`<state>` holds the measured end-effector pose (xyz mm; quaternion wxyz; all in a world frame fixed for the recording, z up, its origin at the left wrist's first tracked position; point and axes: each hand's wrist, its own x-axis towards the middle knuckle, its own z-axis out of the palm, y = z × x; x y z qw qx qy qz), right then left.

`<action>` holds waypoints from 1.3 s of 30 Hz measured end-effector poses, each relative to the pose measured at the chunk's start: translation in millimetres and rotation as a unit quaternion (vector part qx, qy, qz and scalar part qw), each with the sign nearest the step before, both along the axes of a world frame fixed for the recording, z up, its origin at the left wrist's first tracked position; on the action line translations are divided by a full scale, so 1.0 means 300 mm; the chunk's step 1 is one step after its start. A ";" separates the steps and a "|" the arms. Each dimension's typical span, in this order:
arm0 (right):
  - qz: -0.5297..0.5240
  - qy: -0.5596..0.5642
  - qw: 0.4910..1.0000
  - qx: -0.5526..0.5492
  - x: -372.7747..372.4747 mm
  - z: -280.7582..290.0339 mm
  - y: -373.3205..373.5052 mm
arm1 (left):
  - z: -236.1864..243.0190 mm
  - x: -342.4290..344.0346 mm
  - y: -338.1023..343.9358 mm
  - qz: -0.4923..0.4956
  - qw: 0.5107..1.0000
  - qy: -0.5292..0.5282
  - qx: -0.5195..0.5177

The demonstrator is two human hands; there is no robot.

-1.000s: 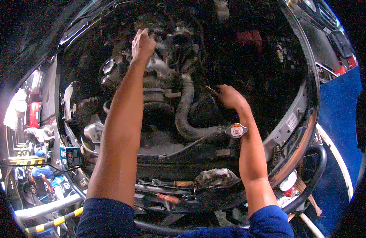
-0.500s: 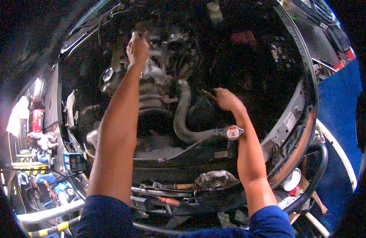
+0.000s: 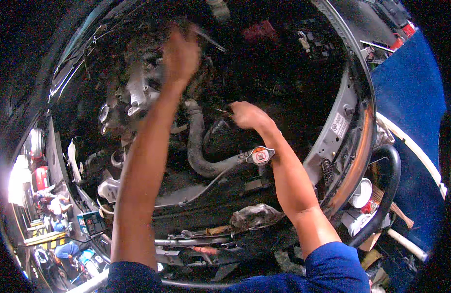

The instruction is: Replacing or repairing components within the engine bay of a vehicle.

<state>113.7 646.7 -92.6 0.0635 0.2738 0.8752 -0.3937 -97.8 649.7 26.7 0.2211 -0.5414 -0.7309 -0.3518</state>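
Our hands are well apart in the head view: the left hand (image 3: 181, 54), blurred, reaches far over the engine (image 3: 137, 90) with a slim rod (image 3: 213, 43) just to its right, and we cannot tell whether the fingers grip it; the right hand (image 3: 250, 116), nearer, pinches a slim tool (image 3: 223, 111) that points left. We judge a firm pinch best, since a dropped tool could vanish into the dark gaps. Our right forearm (image 3: 296, 188) runs beside the round cap (image 3: 260, 155), and the thick hose (image 3: 196, 141) curves between our arms, narrowing the room. Nearer us lie a crumpled plastic bundle (image 3: 255, 216) and an orange-handled tool (image 3: 206, 250), easily knocked.
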 end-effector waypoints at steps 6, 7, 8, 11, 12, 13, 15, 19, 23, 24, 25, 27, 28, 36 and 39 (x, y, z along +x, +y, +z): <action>-0.004 0.020 0.997 0.072 0.027 -0.087 0.011 | -0.271 0.348 0.199 0.003 0.905 -0.355 -0.235; 0.008 0.026 0.994 0.106 0.035 -0.105 0.016 | -0.297 0.359 0.230 -0.007 0.900 -0.368 -0.234; -0.018 0.038 0.995 0.093 0.031 -0.121 0.016 | -0.319 0.365 0.255 0.001 0.891 -0.362 -0.273; -0.061 -0.020 0.998 0.018 0.039 -0.144 0.031 | -0.359 0.366 0.274 -0.019 0.874 -0.304 -0.379; -0.054 -0.022 0.996 0.064 0.038 -0.143 0.035 | -0.357 0.357 0.264 -0.041 0.872 -0.258 -0.415; -0.009 -0.038 0.994 0.101 0.043 -0.138 0.037 | -0.350 0.353 0.242 -0.033 0.891 -0.216 -0.398; -0.024 -0.051 0.995 0.081 0.041 -0.121 0.036 | -0.301 0.302 0.168 -0.082 0.926 -0.215 -0.300; -0.048 0.037 0.995 0.085 0.051 -0.083 0.016 | -0.111 0.049 -0.014 0.013 0.982 -0.165 -0.089; -0.001 0.019 0.997 0.080 0.054 -0.053 0.005 | 0.036 -0.329 -0.129 0.189 0.977 -0.101 -0.007; 0.001 0.025 0.996 0.082 0.058 -0.047 0.004 | 0.040 -0.411 -0.138 0.181 0.981 -0.059 0.016; 0.010 0.009 0.997 0.081 0.053 -0.045 0.001 | 0.029 -0.484 -0.140 0.172 0.984 -0.041 0.036; 0.001 0.044 0.997 0.058 0.068 -0.043 0.000 | -0.004 -0.615 -0.121 0.223 0.954 -0.069 -0.185; 0.000 0.013 0.998 0.058 0.068 -0.045 0.002 | -0.024 -0.668 -0.102 0.212 0.962 -0.059 -0.159; 0.017 -0.012 0.991 0.135 0.095 -0.076 0.002 | -0.109 -0.815 -0.051 0.180 0.966 0.087 -0.163; -0.077 -0.063 0.994 -0.049 0.098 -0.088 0.006 | -0.123 -0.793 -0.040 0.213 0.959 0.062 -0.177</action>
